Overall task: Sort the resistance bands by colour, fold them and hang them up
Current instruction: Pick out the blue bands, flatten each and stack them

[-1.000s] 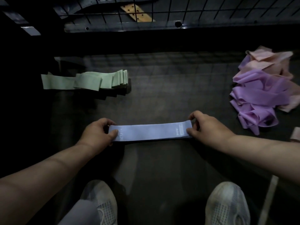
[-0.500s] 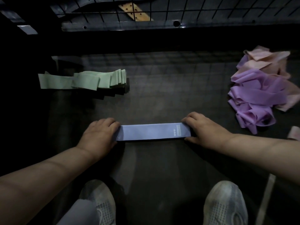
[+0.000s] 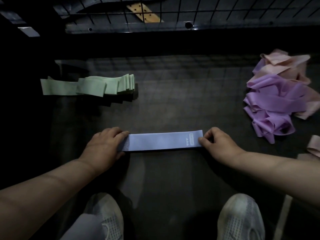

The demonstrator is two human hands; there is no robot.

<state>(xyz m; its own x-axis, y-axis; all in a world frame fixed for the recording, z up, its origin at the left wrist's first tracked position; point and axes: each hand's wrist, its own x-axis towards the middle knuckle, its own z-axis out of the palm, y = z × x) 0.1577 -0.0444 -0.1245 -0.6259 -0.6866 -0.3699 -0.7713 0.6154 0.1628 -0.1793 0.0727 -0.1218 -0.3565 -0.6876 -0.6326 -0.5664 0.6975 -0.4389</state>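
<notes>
A blue resistance band [image 3: 161, 141] lies flat and straight on the dark surface in front of me, with a white printed label near its right end. My left hand [image 3: 105, 148] covers and presses its left end. My right hand [image 3: 220, 144] pinches its right end between thumb and fingers. A stack of folded green bands [image 3: 97, 85] lies at the far left. A loose heap of purple bands [image 3: 275, 104] sits at the right, with pink bands [image 3: 284, 64] tangled on its far side.
A black wire grid rack [image 3: 190, 13] stands along the far edge, with a wooden strip [image 3: 143, 13] behind it. More pink band ends [image 3: 313, 148] lie at the right edge. My two white shoes [image 3: 240, 219] show below the surface.
The blue band has been drawn a little longer and flatter. My right hand has shifted from lying over the band's end to pinching it, and my left hand stays pressed on the left end.
</notes>
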